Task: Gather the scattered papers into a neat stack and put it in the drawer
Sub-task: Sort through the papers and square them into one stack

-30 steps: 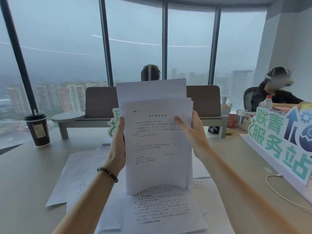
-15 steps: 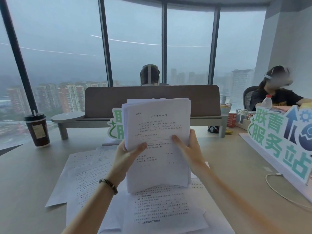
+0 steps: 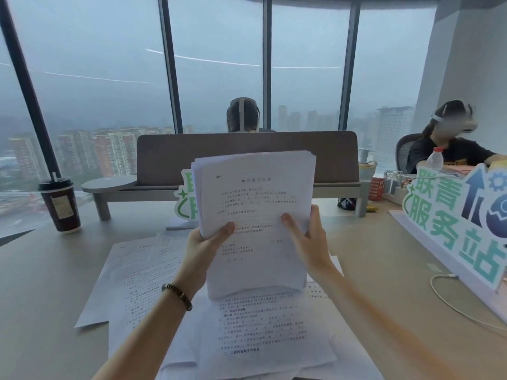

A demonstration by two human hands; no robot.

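Standing upright at centre frame: one stack of papers (image 3: 255, 215), lower edge resting on the loose sheets (image 3: 263, 333) spread over the counter (image 3: 41, 297). Left hand (image 3: 204, 249) at the stack's 8 o'clock side, thumb curled over the front page, fingers behind. Right hand (image 3: 310, 242) at 4 o'clock, thumb on the front, fingers wrapped round the right edge. Change since a second ago: both hands lower on the stack; top edges, formerly staggered, now nearly flush. Coffee cup (image 3: 60, 205) at 10 o'clock, well apart.

White printed stack (image 3: 255, 215) upright; loose sheets (image 3: 153, 283) scattered flat beneath
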